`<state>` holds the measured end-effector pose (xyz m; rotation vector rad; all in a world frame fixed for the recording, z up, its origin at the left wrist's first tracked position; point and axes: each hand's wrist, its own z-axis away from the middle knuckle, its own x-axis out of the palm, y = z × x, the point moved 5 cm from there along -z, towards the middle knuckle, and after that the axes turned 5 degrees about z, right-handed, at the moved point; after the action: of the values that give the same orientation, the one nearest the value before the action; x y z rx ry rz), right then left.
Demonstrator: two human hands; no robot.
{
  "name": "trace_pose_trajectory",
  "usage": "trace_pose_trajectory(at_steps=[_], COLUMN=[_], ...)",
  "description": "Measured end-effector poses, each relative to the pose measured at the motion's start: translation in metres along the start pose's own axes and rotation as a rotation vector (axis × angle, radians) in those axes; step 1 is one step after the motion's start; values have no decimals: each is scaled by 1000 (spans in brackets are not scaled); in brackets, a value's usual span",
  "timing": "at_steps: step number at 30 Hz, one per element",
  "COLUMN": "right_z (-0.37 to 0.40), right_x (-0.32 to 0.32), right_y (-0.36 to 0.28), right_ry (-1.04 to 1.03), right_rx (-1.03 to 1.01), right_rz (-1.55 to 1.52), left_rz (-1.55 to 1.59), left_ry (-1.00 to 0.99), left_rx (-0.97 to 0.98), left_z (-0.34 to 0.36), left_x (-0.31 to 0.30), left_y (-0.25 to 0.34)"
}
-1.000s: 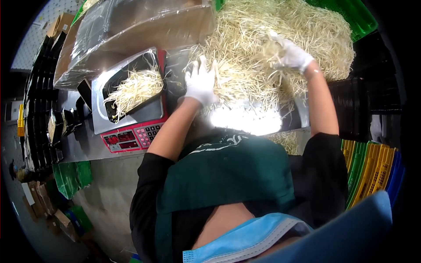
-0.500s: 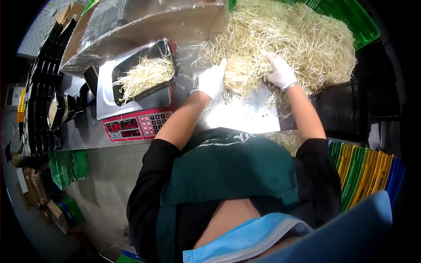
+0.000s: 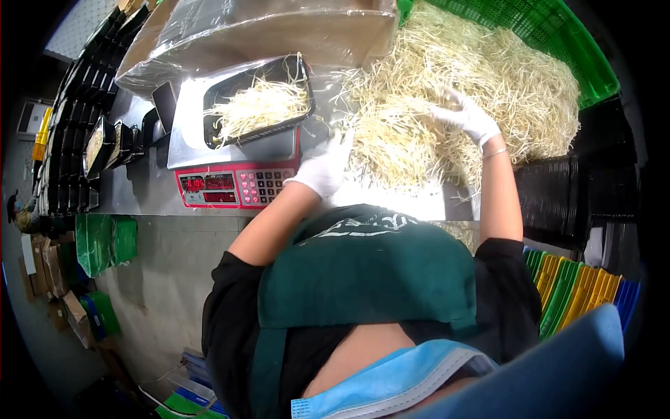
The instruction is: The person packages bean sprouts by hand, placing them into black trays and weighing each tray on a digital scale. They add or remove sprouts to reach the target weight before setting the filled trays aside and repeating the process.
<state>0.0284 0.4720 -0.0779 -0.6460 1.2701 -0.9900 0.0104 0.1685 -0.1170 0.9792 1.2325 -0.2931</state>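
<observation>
Both my hands wear white gloves. My left hand [image 3: 324, 166] is beside the near left edge of the bean sprouts [image 3: 398, 140], its fingers stretched out and slightly blurred. Across the heap, my right hand [image 3: 469, 120] has its fingers spread over the sprouts, gripping none that I can see. The heap spills from a green crate [image 3: 583, 66] onto the metal table. To the left, a black tray [image 3: 305, 87] with a portion of sprouts sits tilted on the red-framed scale [image 3: 241, 157], whose red digits are lit.
A clear plastic bag [image 3: 258, 49] covers a box behind the scale. Stacks of black trays [image 3: 70, 133] stand at the far left, and more black trays [image 3: 555, 195] at the right. Colored crates [image 3: 576, 286] are stacked below on the right.
My hands have moved apart from the clump of sprouts they were around. The left came nearer my body, the right drew outward. The clump lies looser, and the view has shifted slightly.
</observation>
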Motion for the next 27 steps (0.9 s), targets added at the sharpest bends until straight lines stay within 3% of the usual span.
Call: trace_pose_trajectory(at_steps=[1,3,4,5,6,7,9,10,11,12,13,15,16,18,19,21,22,23,24,27], right_z=[-4,-34,-20,-33,-14,26,53,45,28,12,-3,-24,-21,-7,1,-1,-5,-10,-13,17], right_x=[4,31,67,89,100,114,141,140,131,119,101,87,89,94,104,106,98,92,89,64], right_y=[-15,-4,-21,2,-12,-56,-69,-63,-49,-38,-29,-15,-16,-27,-38,-33,-19,2,7,-51], right_ry=[-34,-84,-210,-308,-45,80,240,229,176,132,138,-169,-161,79,112,11,10,-61,-124,79], right_rx=[29,142,213,-73,-199,-99,-64,-65,-34,-4,-1,-13,-13,8,83,181,179,85,-13,-81], right_rz=[-83,51,-548,134,657,1016,1234,1237,1043,847,847,525,527,1044,1078,895,898,324,-249,-27], left_rz=[2,157,151,291,434,435,674,654,661,563,461,538,660,929,1078,903,843,782,1043,1383], left_ry=[-11,-523,-514,-427,-339,-332,-243,-221,-225,-105,16,-71,114,448,598,933,1026,1117,884,679], left_rx=[-4,-193,-191,-167,-142,-145,-178,-96,-100,1,107,136,162,217,246,-104,-99,-91,-230,-114], left_z=[0,-2,-7,-14,-18,-16,-6,0,7,12,17,39,57,85,98,107,102,97,85,62], left_x=[-4,5,14,26,32,37,42,37,32,16,-5,-60,-82,-126,-147,-177,-177,-172,-161,-143], left_y=[6,21,20,14,9,5,0,2,1,2,4,11,6,-18,-33,-75,-98,-120,-138,-143])
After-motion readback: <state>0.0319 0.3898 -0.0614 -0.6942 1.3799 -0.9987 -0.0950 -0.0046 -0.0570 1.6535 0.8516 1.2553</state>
